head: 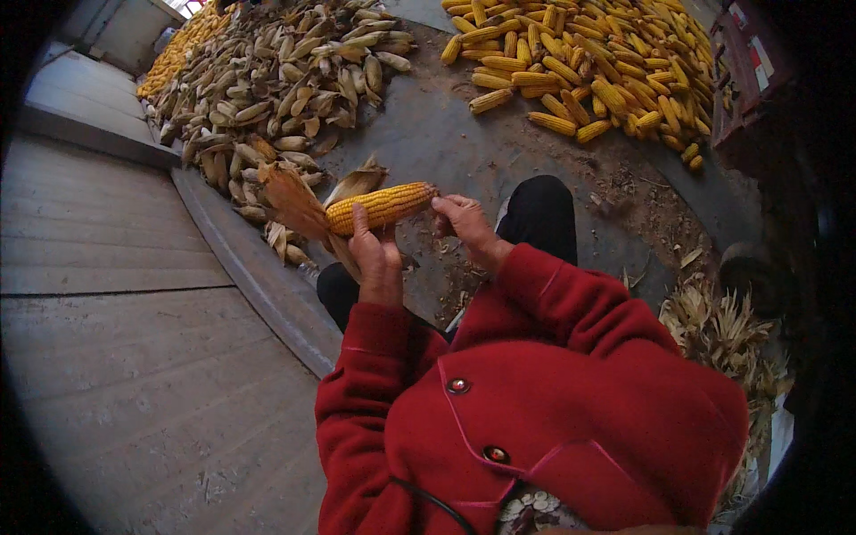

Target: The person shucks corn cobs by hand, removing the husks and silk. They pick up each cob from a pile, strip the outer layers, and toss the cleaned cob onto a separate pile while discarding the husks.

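Observation:
My left hand (376,253) grips a yellow ear of corn (381,206) near its base, thumb laid along the kernels. Dry husk leaves (292,197) are peeled back from the ear and hang to its left. Another folded husk piece (358,180) stands out behind the ear. At the tip of the ear is my right hand (465,224), with thumb and fingers pinched together. Whether anything is caught between those fingers is too small to tell.
Unhusked corn ears (281,80) are heaped at the upper left, husked yellow ears (588,60) at the upper right. Stripped husks (719,341) lie by my right side. A metal-edged panel wall (127,221) runs along my left. A reddish metal frame (745,67) stands far right.

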`<state>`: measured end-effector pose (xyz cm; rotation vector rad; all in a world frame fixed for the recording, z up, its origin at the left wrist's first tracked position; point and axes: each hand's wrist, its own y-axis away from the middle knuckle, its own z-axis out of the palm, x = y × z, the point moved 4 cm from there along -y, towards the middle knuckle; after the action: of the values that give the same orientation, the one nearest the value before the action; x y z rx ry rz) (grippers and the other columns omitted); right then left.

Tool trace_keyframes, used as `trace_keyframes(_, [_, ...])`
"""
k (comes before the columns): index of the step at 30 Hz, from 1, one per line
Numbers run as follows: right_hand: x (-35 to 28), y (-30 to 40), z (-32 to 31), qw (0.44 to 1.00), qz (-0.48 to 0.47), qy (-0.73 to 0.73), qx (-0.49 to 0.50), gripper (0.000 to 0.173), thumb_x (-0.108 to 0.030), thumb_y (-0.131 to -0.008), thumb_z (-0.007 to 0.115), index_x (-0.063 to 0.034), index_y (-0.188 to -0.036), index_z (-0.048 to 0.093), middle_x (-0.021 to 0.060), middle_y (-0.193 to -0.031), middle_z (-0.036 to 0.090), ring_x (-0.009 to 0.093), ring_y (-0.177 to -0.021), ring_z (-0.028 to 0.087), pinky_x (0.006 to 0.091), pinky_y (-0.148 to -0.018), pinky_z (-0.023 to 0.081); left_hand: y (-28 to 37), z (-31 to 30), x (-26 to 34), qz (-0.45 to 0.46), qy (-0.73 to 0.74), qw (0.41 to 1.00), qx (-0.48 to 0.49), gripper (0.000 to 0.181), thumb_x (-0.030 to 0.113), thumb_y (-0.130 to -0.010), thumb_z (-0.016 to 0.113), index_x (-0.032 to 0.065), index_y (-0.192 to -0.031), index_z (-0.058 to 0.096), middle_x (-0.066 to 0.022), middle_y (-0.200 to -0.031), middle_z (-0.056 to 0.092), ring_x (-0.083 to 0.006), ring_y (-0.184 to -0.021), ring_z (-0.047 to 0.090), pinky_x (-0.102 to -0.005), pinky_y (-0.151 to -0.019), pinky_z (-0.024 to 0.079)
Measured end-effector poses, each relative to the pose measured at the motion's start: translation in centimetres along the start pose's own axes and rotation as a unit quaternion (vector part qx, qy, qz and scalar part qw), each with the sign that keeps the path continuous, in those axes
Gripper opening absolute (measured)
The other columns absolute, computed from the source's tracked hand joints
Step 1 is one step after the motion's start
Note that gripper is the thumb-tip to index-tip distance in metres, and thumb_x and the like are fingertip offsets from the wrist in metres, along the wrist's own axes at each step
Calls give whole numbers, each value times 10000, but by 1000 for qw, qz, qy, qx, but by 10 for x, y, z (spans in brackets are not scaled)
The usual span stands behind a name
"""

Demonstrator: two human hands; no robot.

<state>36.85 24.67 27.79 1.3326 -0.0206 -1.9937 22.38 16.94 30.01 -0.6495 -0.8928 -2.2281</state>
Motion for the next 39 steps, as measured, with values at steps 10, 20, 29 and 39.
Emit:
trace_keyframes(10, [-18, -4, -29, 1000, -9, -25, -13, 223, -245, -881, 539, -37, -818, 589, 9, -656, 550, 119, -586, 541, 280, -522, 463, -24, -21, -6, -39, 61, 997, -2, 518, 255, -859, 589, 48, -1273, 357, -134, -1222, 445, -315, -1133, 439, -489, -969, 380])
trace_keyframes(20, [-1, 1, -37, 732, -125, 653, -147, 244, -268, -803, 611, -48, -905, 583, 119, -783, 616, 266, -709, 601, 387, -608, 475, -29, -23, 0, -35, 73, 997, 6, 484, 240, -863, 585, 69, -1263, 373, -124, -1218, 449, -305, -1121, 447, -486, -950, 394])
trace_keyframes(29, [-54, 70, 65, 818, -276, 401, -308, 385, -327, -767, 644, -84, -1049, 547, 146, -891, 608, 317, -805, 607, 397, -665, 485, -35, -30, -4, -73, 68, 995, 18, 476, 285, -851, 603, 94, -1240, 406, -97, -1154, 496, -270, -1089, 472, -447, -909, 429])
trace_keyframes(39, [-7, 78, 96, 692, -383, 496, -357, 166, -241, -754, 594, -96, -819, 544, 75, -754, 570, 311, -725, 587, 391, -588, 482, -24, -30, -1, -70, 4, 998, -3, 458, 311, -862, 580, 85, -1227, 420, -93, -1142, 498, -261, -1055, 483, -439, -896, 435])
